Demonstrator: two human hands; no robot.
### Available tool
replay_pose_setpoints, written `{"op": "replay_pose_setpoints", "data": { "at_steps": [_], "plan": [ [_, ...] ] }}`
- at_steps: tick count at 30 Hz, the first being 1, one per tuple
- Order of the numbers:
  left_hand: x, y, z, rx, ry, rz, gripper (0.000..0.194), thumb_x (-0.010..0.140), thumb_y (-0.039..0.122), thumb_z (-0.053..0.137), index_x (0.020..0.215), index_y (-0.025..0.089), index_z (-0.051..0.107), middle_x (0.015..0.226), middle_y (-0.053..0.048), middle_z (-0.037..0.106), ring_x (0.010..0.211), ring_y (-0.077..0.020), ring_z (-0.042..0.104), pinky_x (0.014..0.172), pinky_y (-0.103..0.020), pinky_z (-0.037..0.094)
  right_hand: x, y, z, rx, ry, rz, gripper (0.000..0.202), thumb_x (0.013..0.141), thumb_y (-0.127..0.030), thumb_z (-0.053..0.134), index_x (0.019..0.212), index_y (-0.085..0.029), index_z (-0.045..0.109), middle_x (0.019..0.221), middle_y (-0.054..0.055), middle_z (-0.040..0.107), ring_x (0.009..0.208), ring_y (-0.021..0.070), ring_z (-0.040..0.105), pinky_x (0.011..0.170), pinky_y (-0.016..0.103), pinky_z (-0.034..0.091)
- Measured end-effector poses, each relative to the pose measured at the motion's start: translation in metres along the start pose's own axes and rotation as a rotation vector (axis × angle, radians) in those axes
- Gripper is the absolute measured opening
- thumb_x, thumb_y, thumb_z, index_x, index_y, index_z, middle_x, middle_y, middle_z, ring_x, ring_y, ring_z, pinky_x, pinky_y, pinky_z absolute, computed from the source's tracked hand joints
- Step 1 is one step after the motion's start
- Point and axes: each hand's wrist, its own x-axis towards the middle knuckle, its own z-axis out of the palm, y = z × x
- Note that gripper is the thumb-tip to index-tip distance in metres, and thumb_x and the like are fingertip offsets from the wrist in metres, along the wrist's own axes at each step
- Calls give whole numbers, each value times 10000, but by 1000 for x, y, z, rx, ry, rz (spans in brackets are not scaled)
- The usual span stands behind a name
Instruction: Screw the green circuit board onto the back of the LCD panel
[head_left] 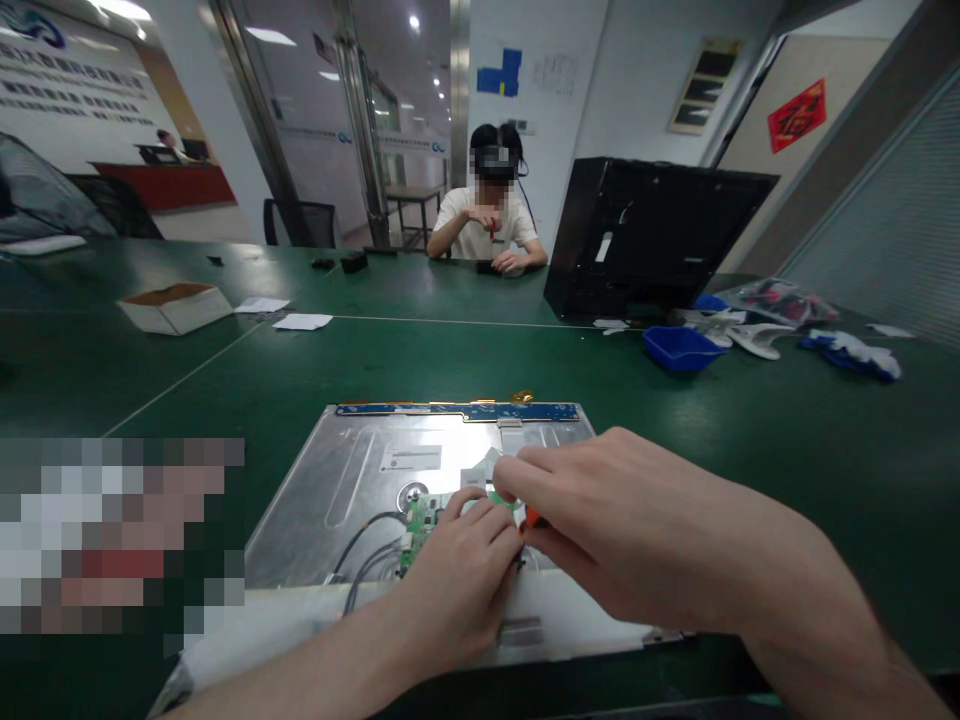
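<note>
A silver metal panel (352, 470) lies flat in front of me, with a blue circuit strip (450, 410) along its far edge. My left hand (472, 550) rests on a green circuit board (420, 515) on the panel, its fingers bent and close together; what lies under the fingertips is hidden. Just to the right, my right hand (592, 510) is closed around an orange-handled tool (531, 518), whose tip is hidden behind the hands. Dark cables (367, 535) run from the board's left side toward the near edge.
A large black monitor (652, 240) stands at the back right, near a blue tray (682, 348) and gloves (851, 355). An open box (176, 307) and papers (302, 321) lie at the back left. Across the green table (420, 355) sits a person (491, 205) holding a red tool.
</note>
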Motion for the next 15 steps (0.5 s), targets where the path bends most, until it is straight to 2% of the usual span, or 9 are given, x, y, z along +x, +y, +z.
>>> {"op": "replay_pose_setpoints", "data": {
  "at_steps": [10, 15],
  "plan": [
    [0, -1, 0, 2, -33, -10, 198, 853, 130, 476, 993, 198, 599, 1024, -68, 633, 1013, -247, 562, 1007, -467, 334, 6, -3, -1, -76, 28, 76, 79, 890, -284, 579, 925, -223, 543, 735, -13, 667, 619, 184, 621, 473, 287, 247],
    [0, 0, 0, -1, -31, -12, 218, 872, 138, 456, 1021, 195, 604, 1035, -77, 641, 1027, -254, 559, 993, -468, 347, 4, -3, -1, -89, 19, 39, 35, 899, -217, 542, 933, -211, 550, 741, -3, 669, 618, 168, 614, 487, 280, 261]
  ]
}}
